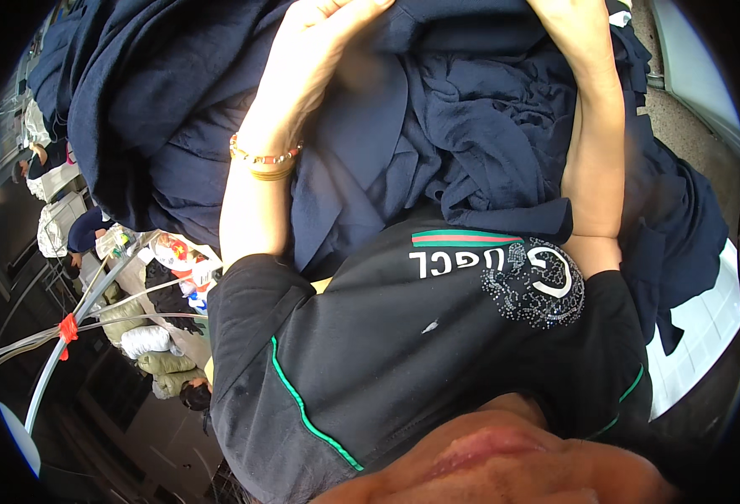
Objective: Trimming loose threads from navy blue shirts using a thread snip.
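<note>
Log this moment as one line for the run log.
left hand: on navy fabric pile | right hand: on same pile, grip unclear | bracelets: left wrist

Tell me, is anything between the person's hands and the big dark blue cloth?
Nothing visible is. The left hand lies right on the dark blue cloth, and the right hand presses into its folds at the top edge. Its fingers run out of the picture, so their grip can't be seen.

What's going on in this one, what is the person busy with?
A person in a black T-shirt has both arms raised into a big heap of dark navy fabric. The left hand, with bracelets at the wrist, lies on the cloth; the right hand reaches in at the top edge, mostly cut off. Bundles and bags sit lower left.
</note>
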### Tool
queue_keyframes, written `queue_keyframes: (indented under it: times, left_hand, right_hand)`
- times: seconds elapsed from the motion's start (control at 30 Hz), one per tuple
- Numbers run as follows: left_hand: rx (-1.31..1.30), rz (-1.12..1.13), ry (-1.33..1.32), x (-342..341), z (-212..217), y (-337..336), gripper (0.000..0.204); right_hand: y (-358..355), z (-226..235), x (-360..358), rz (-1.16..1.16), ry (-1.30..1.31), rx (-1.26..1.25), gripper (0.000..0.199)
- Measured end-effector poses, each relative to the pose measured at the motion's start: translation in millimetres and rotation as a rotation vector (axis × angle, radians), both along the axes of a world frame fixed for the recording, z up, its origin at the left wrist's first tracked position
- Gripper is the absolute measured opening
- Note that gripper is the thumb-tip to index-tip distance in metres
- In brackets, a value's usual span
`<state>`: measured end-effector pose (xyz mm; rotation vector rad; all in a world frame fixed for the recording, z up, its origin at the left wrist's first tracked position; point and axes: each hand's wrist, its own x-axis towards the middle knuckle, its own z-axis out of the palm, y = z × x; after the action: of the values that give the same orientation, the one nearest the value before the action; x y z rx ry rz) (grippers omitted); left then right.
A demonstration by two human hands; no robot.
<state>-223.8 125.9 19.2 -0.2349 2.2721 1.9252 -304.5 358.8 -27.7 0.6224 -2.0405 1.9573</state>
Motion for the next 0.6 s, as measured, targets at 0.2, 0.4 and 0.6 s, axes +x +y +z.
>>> queue_keyframes:
  times: [0.2, 0.4, 0.6]
  left_hand:
    - [-0.298, -0.101, 0.318, 7.7, -18.0, -16.9, 0.024]
    - [-0.789, -0.319, 0.856, 11.1, -35.8, -27.9, 0.038]
    - [-0.743, -0.360, 0.867, 6.8, -39.7, -31.0, 0.038]
  right_hand:
    - [-3.0, 23.0, 7.5, 0.174, 0.490, 0.236, 0.037]
    - [-8.2, 29.1, 14.8, 0.195, 0.536, 0.521, 0.032]
    - [-7.8, 28.7, 15.0, 0.288, 0.445, 0.457, 0.028]
